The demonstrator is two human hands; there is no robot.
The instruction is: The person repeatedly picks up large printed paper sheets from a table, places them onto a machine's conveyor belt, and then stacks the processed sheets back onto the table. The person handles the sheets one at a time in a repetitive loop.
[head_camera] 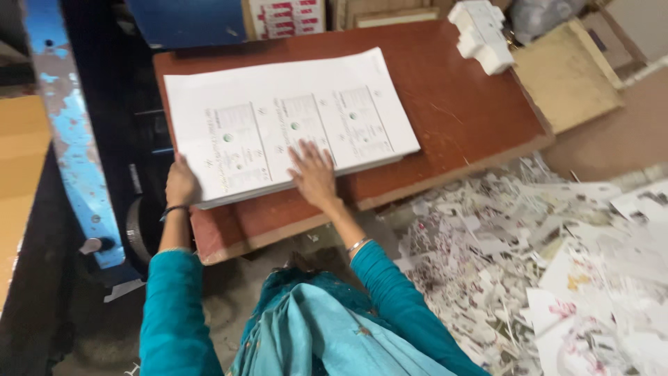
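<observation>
A reddish-brown surface carries a stack of printed white sheets on its left half. The left hand grips the stack's near left corner, while the right hand lies flat, fingers spread, on its near edge. Paper scraps litter the floor at right.

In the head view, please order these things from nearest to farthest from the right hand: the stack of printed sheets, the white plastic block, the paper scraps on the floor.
From the right hand:
1. Stack of printed sheets: directly under the palm, touching it.
2. Paper scraps: on the floor, to the right of the red-brown board.
3. White plastic block: at the board's far right corner.
</observation>
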